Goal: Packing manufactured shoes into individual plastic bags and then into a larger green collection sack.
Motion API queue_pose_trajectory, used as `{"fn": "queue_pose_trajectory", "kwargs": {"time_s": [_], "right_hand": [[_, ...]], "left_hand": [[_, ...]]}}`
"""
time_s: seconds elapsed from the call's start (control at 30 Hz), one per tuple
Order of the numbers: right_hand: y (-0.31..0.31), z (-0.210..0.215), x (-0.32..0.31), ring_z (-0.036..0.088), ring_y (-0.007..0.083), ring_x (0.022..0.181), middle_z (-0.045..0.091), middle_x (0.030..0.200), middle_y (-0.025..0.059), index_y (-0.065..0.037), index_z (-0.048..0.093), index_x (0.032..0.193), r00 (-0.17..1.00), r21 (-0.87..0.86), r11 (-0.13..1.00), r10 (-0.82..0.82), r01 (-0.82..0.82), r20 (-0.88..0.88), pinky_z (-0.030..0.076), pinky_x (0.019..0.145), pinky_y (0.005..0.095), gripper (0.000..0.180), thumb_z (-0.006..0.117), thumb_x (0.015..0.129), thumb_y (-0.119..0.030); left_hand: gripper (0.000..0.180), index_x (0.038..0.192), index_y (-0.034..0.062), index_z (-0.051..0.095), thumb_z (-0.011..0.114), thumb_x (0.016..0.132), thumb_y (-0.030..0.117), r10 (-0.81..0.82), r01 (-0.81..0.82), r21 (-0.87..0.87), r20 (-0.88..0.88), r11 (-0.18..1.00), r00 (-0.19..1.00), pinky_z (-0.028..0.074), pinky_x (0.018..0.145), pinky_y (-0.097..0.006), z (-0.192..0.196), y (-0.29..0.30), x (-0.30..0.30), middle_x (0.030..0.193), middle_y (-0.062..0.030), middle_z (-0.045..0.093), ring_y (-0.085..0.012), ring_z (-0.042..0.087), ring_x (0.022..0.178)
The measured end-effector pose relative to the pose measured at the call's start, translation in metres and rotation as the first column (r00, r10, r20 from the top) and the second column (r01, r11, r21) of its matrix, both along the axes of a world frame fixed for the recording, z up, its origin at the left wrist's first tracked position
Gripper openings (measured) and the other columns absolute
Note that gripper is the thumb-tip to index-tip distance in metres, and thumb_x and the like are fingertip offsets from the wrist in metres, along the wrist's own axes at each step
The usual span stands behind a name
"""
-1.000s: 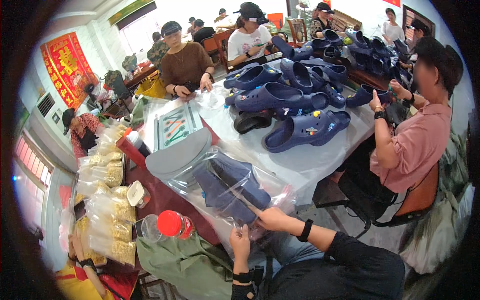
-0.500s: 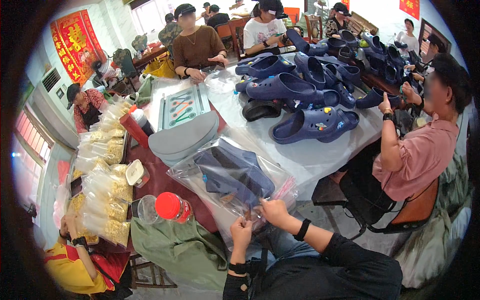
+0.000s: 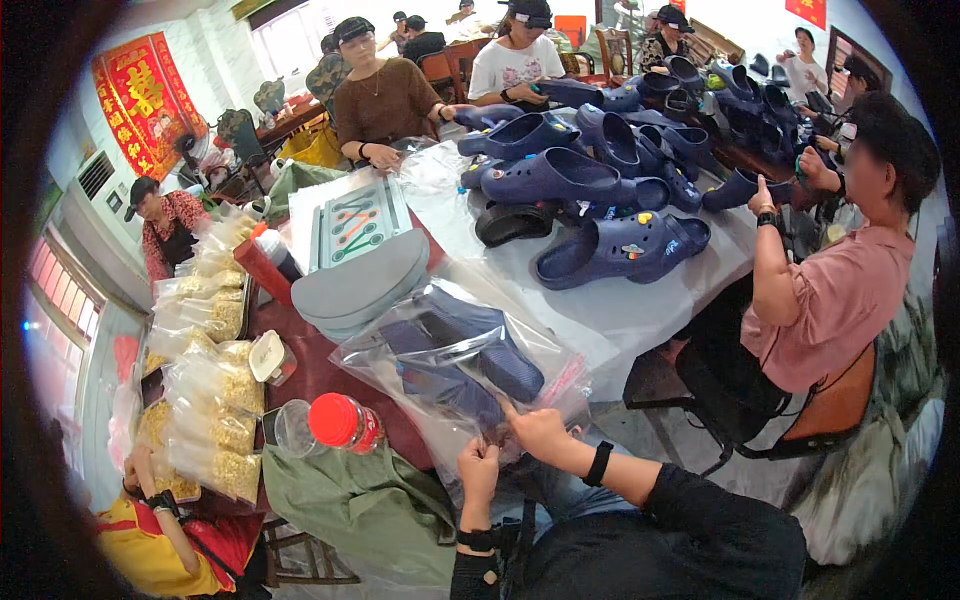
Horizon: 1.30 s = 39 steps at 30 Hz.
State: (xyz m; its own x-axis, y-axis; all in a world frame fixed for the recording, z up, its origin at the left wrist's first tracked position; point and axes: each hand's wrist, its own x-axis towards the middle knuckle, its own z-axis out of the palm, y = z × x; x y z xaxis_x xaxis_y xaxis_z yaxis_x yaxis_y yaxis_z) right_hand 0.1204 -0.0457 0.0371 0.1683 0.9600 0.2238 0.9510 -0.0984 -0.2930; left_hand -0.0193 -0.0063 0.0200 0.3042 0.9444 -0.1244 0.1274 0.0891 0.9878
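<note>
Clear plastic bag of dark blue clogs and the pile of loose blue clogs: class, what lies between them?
In the head view, only white table covering separates the clear plastic bag from the loose blue clogs.

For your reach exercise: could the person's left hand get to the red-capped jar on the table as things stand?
Probably yes. The left hand pinches the near edge of the clear bag of blue clogs, and the red-capped jar lies just to its left with only bare tabletop and a green cloth between them.
</note>
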Motion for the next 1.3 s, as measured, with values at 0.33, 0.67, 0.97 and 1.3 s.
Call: {"fn": "queue_pose_trajectory", "kwargs": {"time_s": [0.33, 0.67, 0.97, 1.3], "right_hand": [[0.003, -0.014, 0.0, 0.062, 0.0313, 0.054, 0.061, 0.062, 0.0151, -0.002, 0.053, 0.111, 0.99, 0.031, 0.999, 0.045, -0.041, -0.131, 0.047, 0.047, 0.0411, 0.037, 0.058, 0.084, -0.026], [-0.002, -0.005, 0.007, 0.061, 0.028, 0.065, 0.063, 0.07, 0.0109, -0.002, 0.053, 0.116, 0.992, 0.177, 0.979, 0.113, -0.1, -0.063, 0.049, 0.054, 0.0378, 0.042, 0.061, 0.08, -0.023], [0.003, -0.006, 0.005, 0.061, 0.0306, 0.061, 0.061, 0.065, 0.0114, -0.001, 0.055, 0.105, 0.997, 0.104, 0.994, 0.05, -0.043, -0.057, 0.047, 0.052, 0.0406, 0.031, 0.059, 0.081, -0.02], [-0.031, 0.069, 0.02, 0.04, 0.0412, 0.12, 0.044, 0.129, 0.0235, -0.017, 0.052, 0.124, 0.93, 0.437, 0.822, 0.333, -0.366, 0.154, 0.034, 0.094, 0.0558, 0.063, 0.074, 0.068, -0.035]], "left_hand": [[0.014, 0.068, 0.0036, 0.051, 0.057, 0.08, 0.0, 0.056, -0.056, 0.008, 0.022, 0.998, 0.998, 0.035, 0.05, -0.024, -0.023, 0.001, -0.01, 0.065, 0.0013, 0.051, -0.0065, 0.044, 0.058], [0.011, 0.078, 0.004, 0.058, 0.059, 0.088, 0.008, 0.052, -0.012, -0.166, 0.236, 0.986, 0.97, 0.038, 0.051, -0.022, 0.0, -0.005, -0.001, 0.072, 0.0026, 0.057, -0.0047, 0.048, 0.06], [0.017, 0.068, 0.0081, 0.047, 0.056, 0.079, -0.002, 0.032, -0.014, -0.128, 0.142, 0.992, 0.989, 0.033, 0.051, -0.022, -0.025, -0.002, -0.003, 0.064, 0.0056, 0.044, -0.004, 0.039, 0.058], [0.003, 0.079, 0.0033, 0.06, 0.058, 0.079, 0.001, 0.128, -0.069, -0.228, 0.257, 0.971, 0.958, 0.041, 0.051, -0.023, 0.007, -0.007, -0.017, 0.063, 0.004, 0.05, -0.0062, 0.047, 0.054]]}}
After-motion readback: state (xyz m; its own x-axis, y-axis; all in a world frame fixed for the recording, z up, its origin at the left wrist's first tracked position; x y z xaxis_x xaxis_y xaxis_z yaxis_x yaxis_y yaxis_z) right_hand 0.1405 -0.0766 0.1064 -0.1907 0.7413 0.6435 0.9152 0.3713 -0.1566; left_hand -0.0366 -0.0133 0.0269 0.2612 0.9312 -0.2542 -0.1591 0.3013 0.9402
